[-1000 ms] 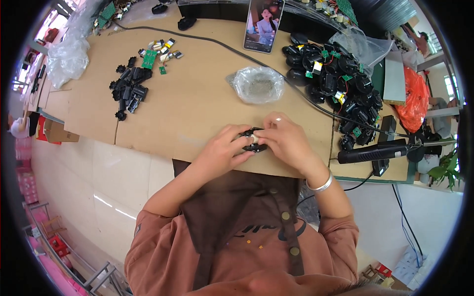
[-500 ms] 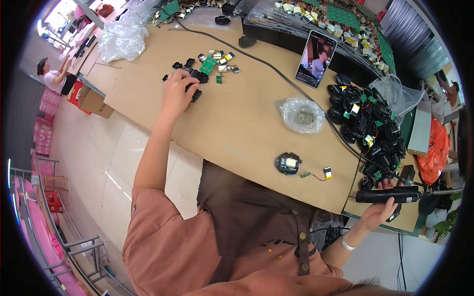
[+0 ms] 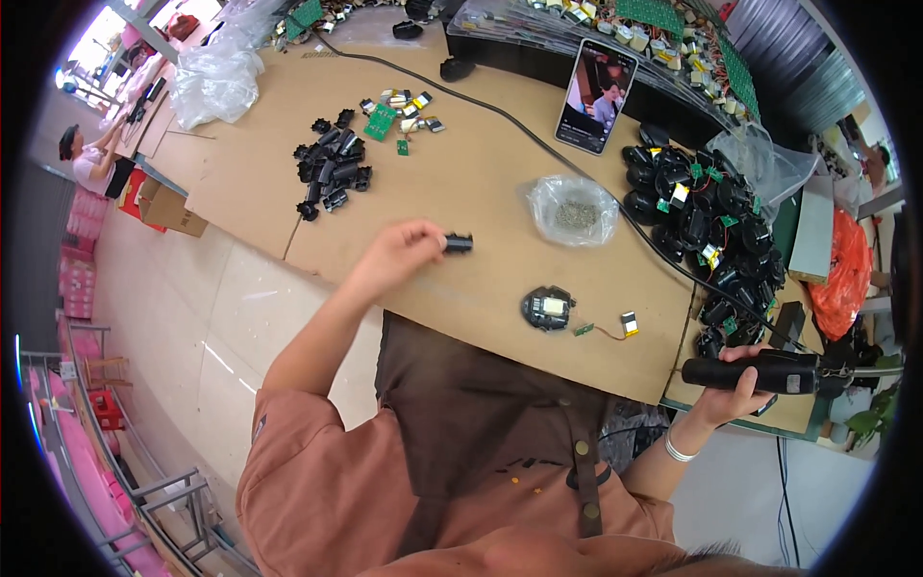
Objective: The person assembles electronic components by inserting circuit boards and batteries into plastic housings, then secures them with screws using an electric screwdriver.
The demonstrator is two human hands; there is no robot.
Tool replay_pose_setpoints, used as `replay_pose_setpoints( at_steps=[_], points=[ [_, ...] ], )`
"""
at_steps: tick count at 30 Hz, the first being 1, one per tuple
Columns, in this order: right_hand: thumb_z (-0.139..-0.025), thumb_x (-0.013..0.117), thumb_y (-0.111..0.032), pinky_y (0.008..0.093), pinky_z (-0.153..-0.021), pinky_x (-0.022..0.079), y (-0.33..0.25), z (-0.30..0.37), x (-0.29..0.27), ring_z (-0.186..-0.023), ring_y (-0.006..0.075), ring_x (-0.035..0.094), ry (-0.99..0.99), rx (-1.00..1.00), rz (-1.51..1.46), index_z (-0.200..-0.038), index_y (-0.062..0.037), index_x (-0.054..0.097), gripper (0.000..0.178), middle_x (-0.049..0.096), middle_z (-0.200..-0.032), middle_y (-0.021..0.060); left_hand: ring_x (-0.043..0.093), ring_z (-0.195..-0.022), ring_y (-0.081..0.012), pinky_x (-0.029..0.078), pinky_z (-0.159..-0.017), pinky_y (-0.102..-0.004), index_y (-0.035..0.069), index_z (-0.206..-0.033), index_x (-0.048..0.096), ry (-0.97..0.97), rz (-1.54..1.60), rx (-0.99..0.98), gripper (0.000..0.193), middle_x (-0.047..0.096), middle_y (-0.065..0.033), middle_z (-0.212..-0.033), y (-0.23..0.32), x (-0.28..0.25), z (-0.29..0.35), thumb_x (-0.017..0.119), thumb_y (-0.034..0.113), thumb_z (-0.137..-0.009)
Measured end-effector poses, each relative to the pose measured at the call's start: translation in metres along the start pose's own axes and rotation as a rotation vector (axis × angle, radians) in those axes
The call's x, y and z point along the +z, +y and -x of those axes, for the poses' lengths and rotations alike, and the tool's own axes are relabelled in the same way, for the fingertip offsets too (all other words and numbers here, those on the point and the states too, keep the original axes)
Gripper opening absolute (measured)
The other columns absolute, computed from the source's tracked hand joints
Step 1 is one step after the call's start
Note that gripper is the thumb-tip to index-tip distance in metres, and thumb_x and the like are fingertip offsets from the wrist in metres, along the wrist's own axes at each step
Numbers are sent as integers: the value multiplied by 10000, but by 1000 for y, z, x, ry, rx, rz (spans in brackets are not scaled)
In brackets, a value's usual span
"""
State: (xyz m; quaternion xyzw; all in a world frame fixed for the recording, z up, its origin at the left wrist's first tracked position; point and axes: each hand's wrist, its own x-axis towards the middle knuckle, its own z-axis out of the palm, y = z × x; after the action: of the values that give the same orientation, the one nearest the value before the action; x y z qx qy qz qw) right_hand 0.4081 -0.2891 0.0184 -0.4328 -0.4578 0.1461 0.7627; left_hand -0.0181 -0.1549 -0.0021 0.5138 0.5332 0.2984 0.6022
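Note:
My left hand point(image 3: 396, 256) pinches a small black plastic piece point(image 3: 460, 243) above the middle of the cardboard-covered table. On the right, my right hand point(image 3: 728, 399) is wrapped round a black cylindrical electric screwdriver point(image 3: 784, 372), its cord end pointing right. Between the hands sits a rounded black casing point(image 3: 548, 308) with a pale battery in it. Wires join it to a small green circuit board point(image 3: 584, 329) and a loose silver battery point(image 3: 630, 323). A pile of similar black plastic pieces point(image 3: 332, 168) lies beyond my left hand.
Behind are green boards and batteries point(image 3: 399, 115), a plastic bag of small screws point(image 3: 577, 213) and a propped phone point(image 3: 596, 96). A black cable point(image 3: 510, 117) crosses the table. Black casings point(image 3: 687, 207) are heaped at the right. Another person point(image 3: 93, 159) sits far left.
My left hand has come away from the pile of black pieces, toward me and to the right, with one piece in it. My right hand's fingers have closed round the screwdriver.

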Motion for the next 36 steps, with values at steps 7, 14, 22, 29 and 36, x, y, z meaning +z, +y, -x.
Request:
replay_pose_setpoints(
  at_steps=[7, 14, 22, 29, 36],
  points=[
    [-774, 608, -257, 261, -503, 405, -10, -16, 28, -605, 171, 461, -75, -15, -287, -1112, -11, 390, 471, 422, -844, 96, 550, -720, -126, 462, -683, -254, -4, -1095, 560, 119, -532, 293, 299, 598, -57, -857, 3, 16, 4, 625, 98, -822],
    [-768, 609, -227, 273, -518, 397, -23, -15, 57, -589, 171, 424, -125, 96, -516, -1254, -36, 320, 597, 388, -813, 89, 580, -800, -207, 466, -700, -296, 52, -1136, 541, 96, -832, 770, 364, 573, -111, -937, 14, 27, -8, 650, 121, -796],
    [-752, 626, -207, 279, -539, 398, -25, -4, 43, -598, 175, 440, -115, 85, -443, -1246, -39, 322, 604, 404, -808, 91, 582, -860, -266, 474, -735, -353, 64, -1141, 519, 81, -816, 379, 367, 551, -125, -1018, 26, 30, 12, 623, 87, -790],
    [-738, 632, -209, 279, -528, 393, -23, -3, 48, -584, 178, 441, -48, 120, -418, -1232, -42, 326, 605, 409, -797, 96, 541, -932, -309, 450, -802, -390, 47, -1051, 551, -177, -990, 646, 341, 557, -117, -973, 25, 30, -6, 660, 77, -729],
    [-731, 653, -213, 280, -477, 420, -21, -1, 56, -576, 188, 465, -35, 102, -452, -1238, -62, 324, 623, 416, -796, 103, 556, -883, -295, 474, -745, -366, 36, -977, 567, -143, -750, 711, 263, 540, -115, -946, 26, 106, 16, 678, 108, -750]
  ],
)
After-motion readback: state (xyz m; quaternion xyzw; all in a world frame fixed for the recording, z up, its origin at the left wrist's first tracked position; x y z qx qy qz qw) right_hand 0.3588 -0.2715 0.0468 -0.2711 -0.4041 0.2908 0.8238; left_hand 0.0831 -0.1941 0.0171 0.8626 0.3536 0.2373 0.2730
